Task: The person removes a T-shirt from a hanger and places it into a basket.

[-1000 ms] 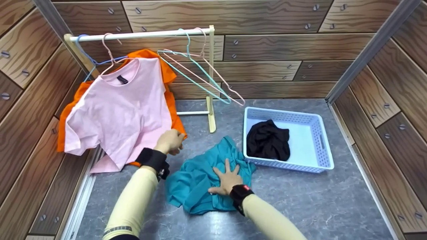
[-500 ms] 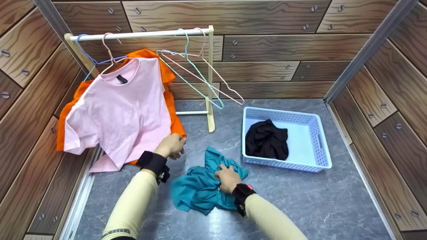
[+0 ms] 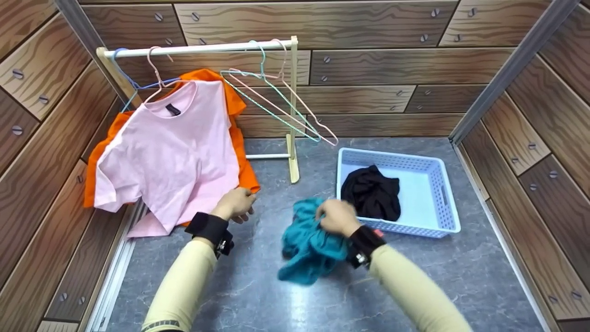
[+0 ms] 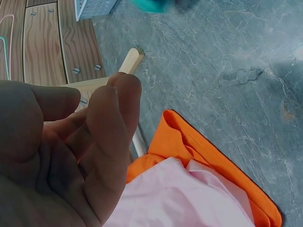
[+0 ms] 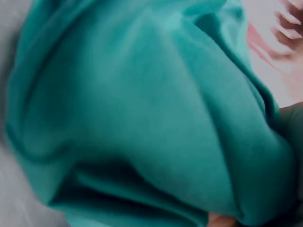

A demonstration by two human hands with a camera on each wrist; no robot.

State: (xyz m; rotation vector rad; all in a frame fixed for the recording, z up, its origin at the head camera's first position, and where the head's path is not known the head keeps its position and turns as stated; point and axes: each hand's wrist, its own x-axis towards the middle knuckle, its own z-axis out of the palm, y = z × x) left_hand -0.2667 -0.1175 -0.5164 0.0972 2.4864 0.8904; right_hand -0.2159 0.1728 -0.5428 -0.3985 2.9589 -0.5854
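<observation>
My right hand (image 3: 339,216) grips a bunched teal garment (image 3: 311,249), lifted beside the basket's front left corner; its folds fill most of the right wrist view and hide nearly all the fingers. My left hand (image 3: 236,203) hovers by the lower hem of a pink T-shirt (image 3: 175,138) on a hanger. Loosely curled, with nothing in them, its fingers (image 4: 106,113) show in the left wrist view. Behind the pink shirt hangs an orange garment (image 3: 249,175). A crumpled black garment (image 3: 373,193) lies in the left part of the light blue basket (image 3: 401,226).
A clothes rack (image 3: 198,48) stands at the back left. On its right end hang a bare mint hanger (image 3: 276,108) and a bare pink hanger (image 3: 318,122). Wood-patterned walls (image 3: 364,67) enclose the grey marbled floor (image 3: 405,286) on three sides.
My right hand, earlier spread flat on the teal garment, has gathered it up and moved it right toward the basket. The left hand stays nearly in place. The mint hanger has swung.
</observation>
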